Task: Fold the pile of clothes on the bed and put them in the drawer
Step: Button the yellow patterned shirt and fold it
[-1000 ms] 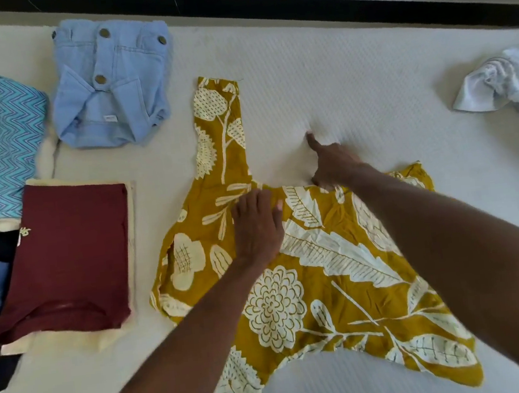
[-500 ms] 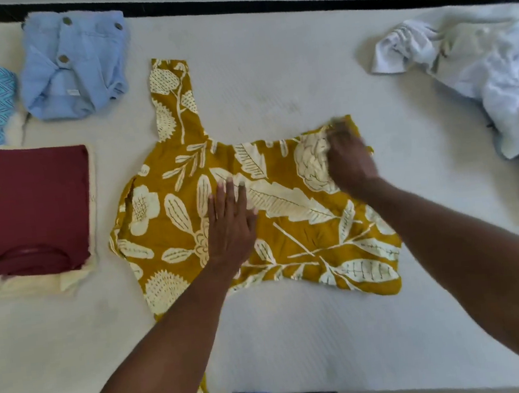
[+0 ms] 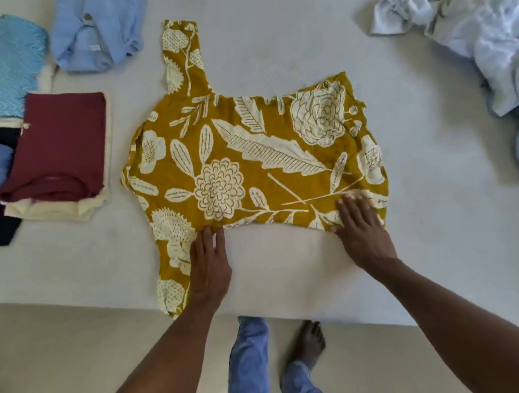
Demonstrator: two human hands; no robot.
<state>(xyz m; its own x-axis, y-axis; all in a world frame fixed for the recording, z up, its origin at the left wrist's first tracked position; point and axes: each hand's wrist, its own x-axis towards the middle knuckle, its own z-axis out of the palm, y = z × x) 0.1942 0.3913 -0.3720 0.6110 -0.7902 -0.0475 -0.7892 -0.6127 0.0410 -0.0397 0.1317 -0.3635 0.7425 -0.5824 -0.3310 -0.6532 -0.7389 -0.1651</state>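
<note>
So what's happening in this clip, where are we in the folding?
A person is working on a mustard floral top spread flat on the bed. Both the left hand and the right hand press flat on its near edge. Folded clothes, a maroon piece on top, sit at the left; a crumpled unfolded pile waits at the right.

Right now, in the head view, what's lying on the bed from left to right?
Folded maroon top on a cream stack → mustard floral-print top → crumpled white and pale-blue clothes pile.
</note>
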